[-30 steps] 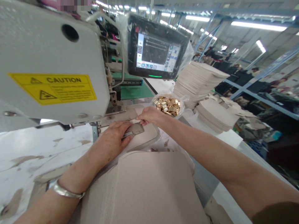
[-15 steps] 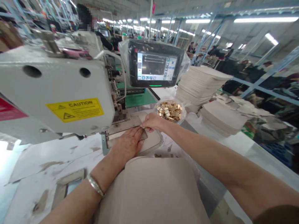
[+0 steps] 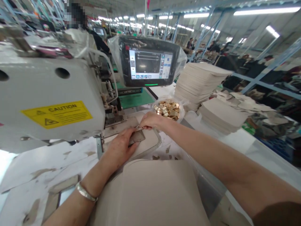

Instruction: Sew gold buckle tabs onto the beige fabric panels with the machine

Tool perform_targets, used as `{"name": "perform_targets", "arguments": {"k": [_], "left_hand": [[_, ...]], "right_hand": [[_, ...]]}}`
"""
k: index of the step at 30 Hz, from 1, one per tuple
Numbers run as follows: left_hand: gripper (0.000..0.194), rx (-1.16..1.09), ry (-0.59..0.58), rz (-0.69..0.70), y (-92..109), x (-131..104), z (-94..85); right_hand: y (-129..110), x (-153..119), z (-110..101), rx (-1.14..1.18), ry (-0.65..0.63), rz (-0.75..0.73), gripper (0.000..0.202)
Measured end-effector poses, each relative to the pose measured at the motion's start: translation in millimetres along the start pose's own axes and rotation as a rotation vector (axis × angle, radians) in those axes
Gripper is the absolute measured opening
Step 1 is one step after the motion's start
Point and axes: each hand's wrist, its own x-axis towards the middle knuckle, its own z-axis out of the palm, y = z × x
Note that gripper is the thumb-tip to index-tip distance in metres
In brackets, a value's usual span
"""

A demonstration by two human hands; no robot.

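One flat plate (image 3: 138,136) under left hand (image 3: 119,147); right hand (image 3: 150,121) above round-cornered panel (image 3: 151,138)

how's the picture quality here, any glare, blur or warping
In the head view, ceiling tubes look bright white and gold pieces glint; the far left edge is washed out; the caution label's smaller print is too soft to read; straight lines bow and lean toward the edges; what the right hand pinches is unclear.

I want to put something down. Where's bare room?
The white table between the short pile and right forearm looks bare. It's crowded by the machine, around the left hand, right hand and gold bits.
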Motion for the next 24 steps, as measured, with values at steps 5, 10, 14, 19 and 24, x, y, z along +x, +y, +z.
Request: {"name": "perform_targets", "arguments": {"k": [5,10,14,19,24], "left_hand": [[0.056,-0.009,-0.026,-0.091,-1.0,2.0,-3.8],[0.058,-0.015,-0.039,-0.116,0.9,2.7,-5.0],[0.055,-0.01,-0.033,-0.093,0.8,3.4,-4.3],[0.054,0.006,-0.04,-0.077,0.5,3.5,-3.9],[0.055,0.021,-0.042,-0.068,-0.4,2.8,-2.8]], "right_hand": [[4.3,5.3,-3.0,0.227,-0.123,0.029,0.034],[8.4,4.4,-5.7,0.246,-0.144,0.002,0.034],[11.7,2.4,-4.2,0.202,-0.11,-0.038,0.026],[16.1,-2.5,3.4,0.217,0.03,-0.065,0.025],[16.4,-6.6,7.6,0.228,0.08,-0.081,0.027]]}}
